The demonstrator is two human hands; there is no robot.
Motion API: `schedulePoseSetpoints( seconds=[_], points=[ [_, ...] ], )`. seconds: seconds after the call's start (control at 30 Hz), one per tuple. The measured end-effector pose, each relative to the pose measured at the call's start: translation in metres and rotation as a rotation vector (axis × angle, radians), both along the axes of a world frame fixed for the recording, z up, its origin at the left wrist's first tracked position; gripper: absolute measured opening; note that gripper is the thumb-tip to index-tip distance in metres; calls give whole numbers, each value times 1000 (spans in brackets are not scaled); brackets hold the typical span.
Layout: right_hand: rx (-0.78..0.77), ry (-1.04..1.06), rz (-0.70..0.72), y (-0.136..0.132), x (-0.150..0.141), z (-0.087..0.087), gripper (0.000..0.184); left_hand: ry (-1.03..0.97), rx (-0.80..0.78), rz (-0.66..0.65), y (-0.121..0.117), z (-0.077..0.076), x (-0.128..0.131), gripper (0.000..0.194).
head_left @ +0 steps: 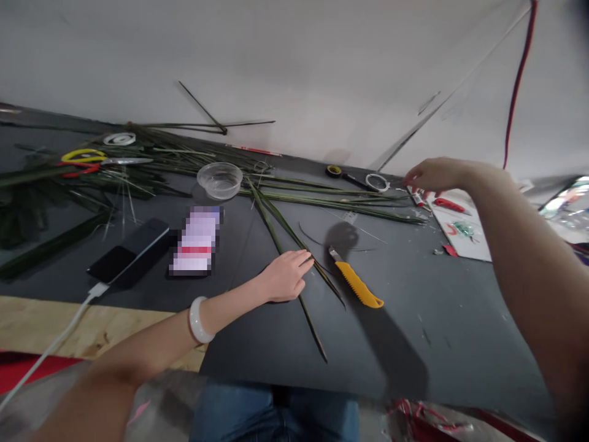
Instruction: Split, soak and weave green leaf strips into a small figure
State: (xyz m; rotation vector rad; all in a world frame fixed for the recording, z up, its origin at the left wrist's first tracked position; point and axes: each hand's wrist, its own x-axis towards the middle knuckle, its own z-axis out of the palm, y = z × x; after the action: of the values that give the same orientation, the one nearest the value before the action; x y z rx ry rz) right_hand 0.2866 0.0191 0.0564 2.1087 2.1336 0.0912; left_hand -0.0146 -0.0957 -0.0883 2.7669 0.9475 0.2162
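Note:
My left hand (286,276), wearing a white bangle (200,320) at the wrist, has its fingers closed on a narrow green leaf strip (322,274) at the middle of the table. Another leaf blade (310,322) passes under that hand, its tip pointing toward me. Just right of it lies a yellow-handled utility knife (356,283) with its blade end away from me. My right hand (430,175) is raised at the back right, near a white-rimmed magnifying glass (377,182). Its fingers are curled together; what they hold, if anything, is too small to make out.
Long green leaves (331,199) stretch along the back. Yellow-and-red scissors (99,161), a clear round tub (219,181), a lit phone (196,242) and a cabled dark phone (129,252) are at left. A white board (464,230) with a red cutter (450,205) lies at right.

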Motion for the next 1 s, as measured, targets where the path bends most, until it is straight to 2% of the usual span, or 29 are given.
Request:
schedulePoseSetpoints(
  seconds=[0.07, 0.2, 0.3, 0.4, 0.5, 0.57, 0.7, 0.83, 1.0],
  points=[
    [-139, 37, 57, -26, -18, -22, 51, 4, 9, -1, 1, 0, 0, 48],
    [-565, 45, 140, -71, -54, -68, 45, 17, 13, -13, 3, -1, -1, 47],
    [-656, 41, 163, -88, -68, -85, 44, 33, 34, -24, 3, -2, -1, 47],
    [-591, 74, 228, -98, -71, -88, 32, 44, 81, -10, 1, -2, -1, 46],
    [-446, 135, 260, -108, -68, -88, 20, 32, 100, -6, -2, -2, -1, 45],
    [-349, 222, 250, -114, -64, -91, 21, 20, 88, -7, -2, -2, -2, 46],
    [-191, 524, 225, -128, -58, -103, 38, 23, 66, -19, -1, 0, -3, 46],
    [-211, 700, 205, -140, -58, -110, 45, 47, 89, -47, -2, 3, -3, 46],
    [-246, 748, 262, -146, -62, -104, 28, 78, 91, -65, -4, 4, -4, 48]
  ],
)
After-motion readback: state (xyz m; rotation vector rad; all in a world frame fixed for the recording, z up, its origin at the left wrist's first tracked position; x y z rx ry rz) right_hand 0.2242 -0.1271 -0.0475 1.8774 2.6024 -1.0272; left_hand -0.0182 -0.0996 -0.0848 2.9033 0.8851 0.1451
